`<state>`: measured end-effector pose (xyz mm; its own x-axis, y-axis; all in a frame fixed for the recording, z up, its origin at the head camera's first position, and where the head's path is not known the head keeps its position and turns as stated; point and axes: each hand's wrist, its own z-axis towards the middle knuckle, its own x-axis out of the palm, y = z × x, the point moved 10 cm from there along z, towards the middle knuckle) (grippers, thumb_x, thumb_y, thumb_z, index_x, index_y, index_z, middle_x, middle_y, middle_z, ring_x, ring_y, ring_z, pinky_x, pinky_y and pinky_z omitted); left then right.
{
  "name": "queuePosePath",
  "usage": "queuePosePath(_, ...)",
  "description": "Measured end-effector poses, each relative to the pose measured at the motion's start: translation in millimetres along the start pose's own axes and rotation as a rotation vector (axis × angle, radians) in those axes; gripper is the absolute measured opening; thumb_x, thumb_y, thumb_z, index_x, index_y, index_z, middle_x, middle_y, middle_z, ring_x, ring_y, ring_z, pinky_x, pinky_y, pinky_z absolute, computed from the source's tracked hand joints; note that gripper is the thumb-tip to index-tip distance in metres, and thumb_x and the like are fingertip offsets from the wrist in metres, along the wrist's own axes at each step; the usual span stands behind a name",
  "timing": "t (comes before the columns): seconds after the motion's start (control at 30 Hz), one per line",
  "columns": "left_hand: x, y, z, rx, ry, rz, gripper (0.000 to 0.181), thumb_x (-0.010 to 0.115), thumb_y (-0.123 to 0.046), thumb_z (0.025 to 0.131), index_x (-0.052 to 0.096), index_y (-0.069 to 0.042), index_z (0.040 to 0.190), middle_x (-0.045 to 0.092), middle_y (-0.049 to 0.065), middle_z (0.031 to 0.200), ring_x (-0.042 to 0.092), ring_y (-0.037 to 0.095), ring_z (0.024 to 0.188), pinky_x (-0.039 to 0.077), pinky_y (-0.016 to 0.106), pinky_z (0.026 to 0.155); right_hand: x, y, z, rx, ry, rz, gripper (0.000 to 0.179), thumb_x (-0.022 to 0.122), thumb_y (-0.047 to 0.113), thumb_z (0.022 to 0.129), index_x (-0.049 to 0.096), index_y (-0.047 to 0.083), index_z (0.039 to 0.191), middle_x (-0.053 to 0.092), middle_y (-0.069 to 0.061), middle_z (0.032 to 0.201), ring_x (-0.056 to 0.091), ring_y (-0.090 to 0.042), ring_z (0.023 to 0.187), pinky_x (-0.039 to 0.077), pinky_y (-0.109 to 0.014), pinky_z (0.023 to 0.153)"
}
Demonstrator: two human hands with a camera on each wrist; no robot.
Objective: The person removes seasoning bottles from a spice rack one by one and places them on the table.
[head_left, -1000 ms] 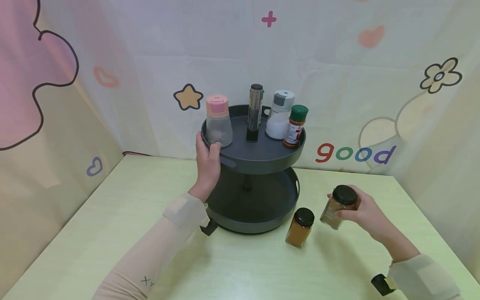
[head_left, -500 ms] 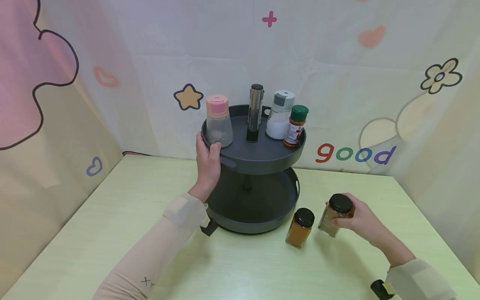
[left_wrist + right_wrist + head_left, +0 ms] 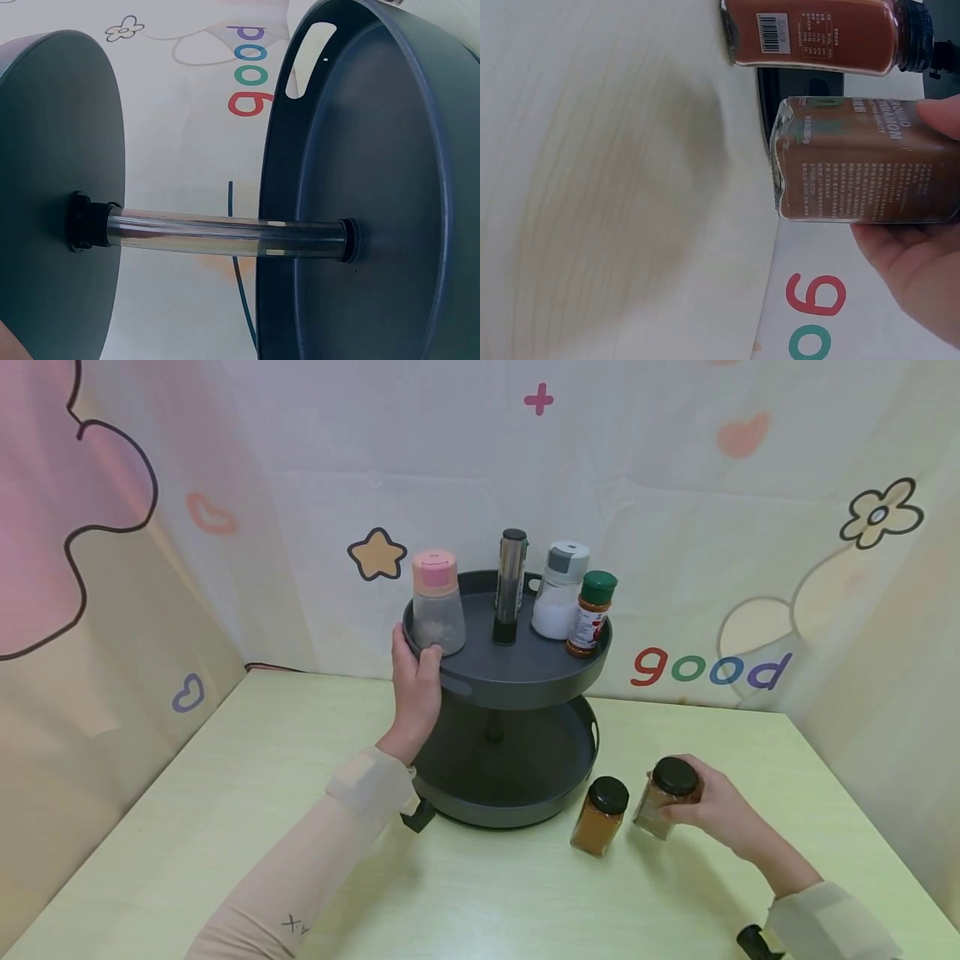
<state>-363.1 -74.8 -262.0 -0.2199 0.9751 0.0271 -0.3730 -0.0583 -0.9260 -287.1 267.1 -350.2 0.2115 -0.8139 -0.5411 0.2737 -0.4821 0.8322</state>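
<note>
My right hand (image 3: 716, 810) holds a square glass spice jar (image 3: 651, 816) with a black lid, fingers and thumb around its upper part. Brown powder fills it, and its label reads as ground cinnamon in the right wrist view, where the jar's body (image 3: 862, 169) shows close up. Just left of it, a second black-lidded jar (image 3: 597, 828) of orange-brown powder stands on the table. With thumb over the rim, my left hand (image 3: 417, 693) grips the upper tray (image 3: 517, 672) of a dark grey two-tier rack, right beside a pink-capped shaker (image 3: 438, 614).
On the upper tray also stand a slim metal-and-black cylinder (image 3: 512, 581), a grey-capped shaker (image 3: 557, 602) of white grains and a green-capped bottle (image 3: 588, 622). The bare lower tray (image 3: 502, 768) joins the upper one by a shiny post (image 3: 225, 232). A printed curtain (image 3: 300, 527) hangs behind.
My right hand has brought the cinnamon jar down and slightly left, close to the orange-brown jar. My left hand and the rack have stayed put.
</note>
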Motion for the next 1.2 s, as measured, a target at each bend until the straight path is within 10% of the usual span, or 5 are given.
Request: queuePosePath(1.2, 0.2, 0.2, 1.0, 0.020, -0.005, -0.017, 0.062, 0.035, -0.018, 0.086, 0.007, -0.009, 0.141, 0.023, 0.004, 0.139, 0.028, 0.018, 0.121, 0.025, 0.040, 0.104, 20.3, -21.4, 1.9, 0.062, 0.092, -0.068, 0.054, 0.071, 0.004, 0.066, 0.046, -0.005, 0.113, 0.056, -0.017, 0.098, 0.054, -0.002, 0.081, 0.047, -0.021, 0.070)
